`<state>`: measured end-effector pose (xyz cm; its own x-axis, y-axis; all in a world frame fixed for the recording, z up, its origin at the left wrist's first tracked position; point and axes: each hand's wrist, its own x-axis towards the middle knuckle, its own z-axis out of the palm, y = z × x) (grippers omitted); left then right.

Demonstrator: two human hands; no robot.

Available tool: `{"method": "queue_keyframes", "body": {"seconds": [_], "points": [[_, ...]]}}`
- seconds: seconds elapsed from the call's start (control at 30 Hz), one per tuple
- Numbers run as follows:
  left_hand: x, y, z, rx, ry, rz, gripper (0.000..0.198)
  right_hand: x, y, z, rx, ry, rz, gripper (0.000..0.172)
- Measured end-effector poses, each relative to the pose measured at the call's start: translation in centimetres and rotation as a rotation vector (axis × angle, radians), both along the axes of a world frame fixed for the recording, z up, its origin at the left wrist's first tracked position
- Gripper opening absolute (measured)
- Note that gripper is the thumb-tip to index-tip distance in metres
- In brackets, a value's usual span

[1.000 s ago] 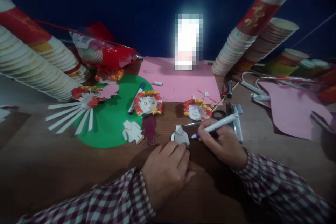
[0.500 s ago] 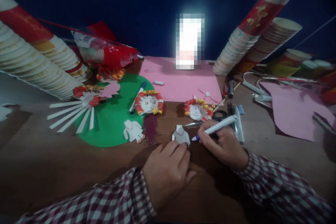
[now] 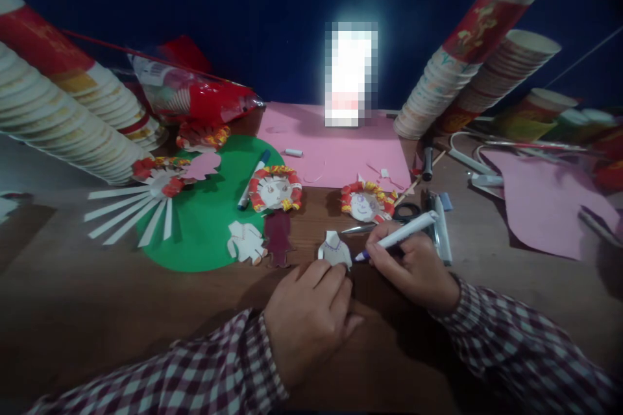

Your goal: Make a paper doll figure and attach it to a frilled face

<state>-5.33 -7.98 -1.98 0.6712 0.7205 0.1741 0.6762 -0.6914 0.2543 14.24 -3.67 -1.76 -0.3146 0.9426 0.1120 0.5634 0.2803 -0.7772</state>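
Observation:
A small white paper shirt cut-out (image 3: 333, 251) with purple marks at its neck lies on the brown table. My left hand (image 3: 309, 318) rests on its lower part, fingers bent and pressing it down. My right hand (image 3: 413, 269) is closed on a white marker (image 3: 400, 233), whose purple tip touches the cut-out's right edge. Just behind lie two paper faces ringed in red and yellow, one (image 3: 275, 189) at the green disc's edge, the other (image 3: 366, 202) near the scissors.
Leaning stacks of paper cups stand at the left (image 3: 58, 123) and right (image 3: 462, 65). A green paper disc (image 3: 209, 220), pink sheets (image 3: 341, 149), scissors (image 3: 403, 213), loose markers (image 3: 440, 227), another white shirt cut-out (image 3: 246, 241) and a maroon one (image 3: 278, 238) crowd the table.
Almost nothing differs. The marker tip has shifted slightly along the cut-out's right edge, and the view has drifted a little.

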Motion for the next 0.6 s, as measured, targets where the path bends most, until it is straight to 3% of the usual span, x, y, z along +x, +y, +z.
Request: {"method": "queue_keyframes", "body": {"seconds": [0.6], "points": [[-0.05, 0.02, -0.05, -0.001, 0.013, -0.005, 0.032, 0.00, -0.12, 0.15, -0.004, -0.010, -0.010, 0.013]]}}
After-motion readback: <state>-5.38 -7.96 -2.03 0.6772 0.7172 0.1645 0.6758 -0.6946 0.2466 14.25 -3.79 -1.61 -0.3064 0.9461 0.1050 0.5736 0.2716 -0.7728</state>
